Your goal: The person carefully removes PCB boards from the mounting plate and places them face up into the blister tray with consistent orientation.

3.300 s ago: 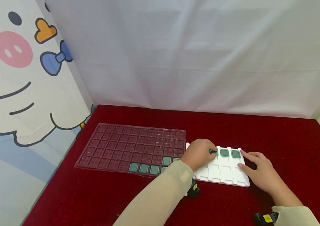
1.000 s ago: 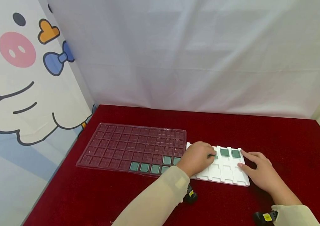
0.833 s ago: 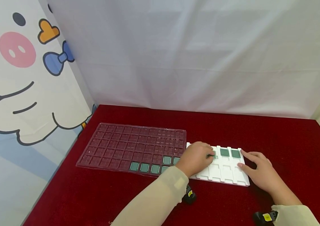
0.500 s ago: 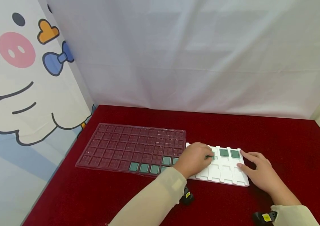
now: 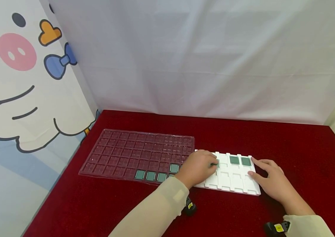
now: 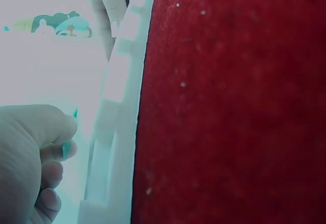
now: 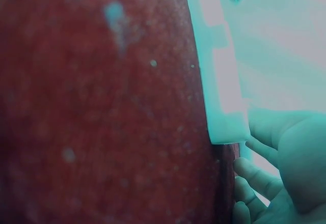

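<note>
My left hand (image 5: 195,167) pinches a small green square chip (image 5: 218,163) between thumb and fingertips, low over the far row of a white tray (image 5: 238,182). In the left wrist view, thin slivers of the chip (image 6: 66,149) show past the thumb and finger; the rest is hidden. Two more green chips (image 5: 234,160) sit in the far-row pockets at the tray's right end. My right hand (image 5: 274,179) holds that end, index finger at the far corner and thumb on the edge. In the right wrist view, the thumb lies along the tray (image 7: 224,76).
A clear plastic tray (image 5: 129,148) with many pockets lies left of the white one, their edges close together. Several green chips (image 5: 151,176) sit in its near right pockets, partly covered by the left forearm. Red cloth (image 5: 297,148) covers the table; a white curtain hangs behind.
My left hand has moved left with the chip, from the third far-row pocket from the right, which now shows bare white. The right hand keeps its place on the tray's end.
</note>
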### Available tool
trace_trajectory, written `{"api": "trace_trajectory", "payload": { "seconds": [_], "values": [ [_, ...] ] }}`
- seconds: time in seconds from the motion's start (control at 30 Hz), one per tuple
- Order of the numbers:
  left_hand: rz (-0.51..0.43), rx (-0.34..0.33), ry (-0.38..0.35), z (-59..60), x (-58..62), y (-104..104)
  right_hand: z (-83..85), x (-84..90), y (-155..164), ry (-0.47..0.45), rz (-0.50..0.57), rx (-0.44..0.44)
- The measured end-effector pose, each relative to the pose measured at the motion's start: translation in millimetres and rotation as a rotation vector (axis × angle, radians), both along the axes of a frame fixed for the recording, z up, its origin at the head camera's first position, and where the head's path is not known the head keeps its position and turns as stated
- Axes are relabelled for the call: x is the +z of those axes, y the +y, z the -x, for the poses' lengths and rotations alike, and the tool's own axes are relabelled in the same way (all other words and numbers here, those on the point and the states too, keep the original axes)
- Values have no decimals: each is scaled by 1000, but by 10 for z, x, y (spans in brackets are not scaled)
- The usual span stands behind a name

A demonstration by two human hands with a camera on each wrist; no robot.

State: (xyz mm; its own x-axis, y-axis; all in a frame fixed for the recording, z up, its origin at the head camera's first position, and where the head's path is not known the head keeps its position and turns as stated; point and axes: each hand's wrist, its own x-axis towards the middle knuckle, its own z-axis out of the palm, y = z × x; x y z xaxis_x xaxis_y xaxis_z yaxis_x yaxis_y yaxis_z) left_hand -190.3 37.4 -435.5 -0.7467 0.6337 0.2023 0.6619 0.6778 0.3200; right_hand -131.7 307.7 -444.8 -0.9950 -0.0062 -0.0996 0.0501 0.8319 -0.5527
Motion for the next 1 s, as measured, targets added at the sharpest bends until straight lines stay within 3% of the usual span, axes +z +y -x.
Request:
{"api": "trace_trajectory", "payload": {
  "seconds": [1.0],
  "values": [
    [-30, -2, 41, -101, 19, -368, 5, -12, 26, 5, 13, 7]
  ]
}}
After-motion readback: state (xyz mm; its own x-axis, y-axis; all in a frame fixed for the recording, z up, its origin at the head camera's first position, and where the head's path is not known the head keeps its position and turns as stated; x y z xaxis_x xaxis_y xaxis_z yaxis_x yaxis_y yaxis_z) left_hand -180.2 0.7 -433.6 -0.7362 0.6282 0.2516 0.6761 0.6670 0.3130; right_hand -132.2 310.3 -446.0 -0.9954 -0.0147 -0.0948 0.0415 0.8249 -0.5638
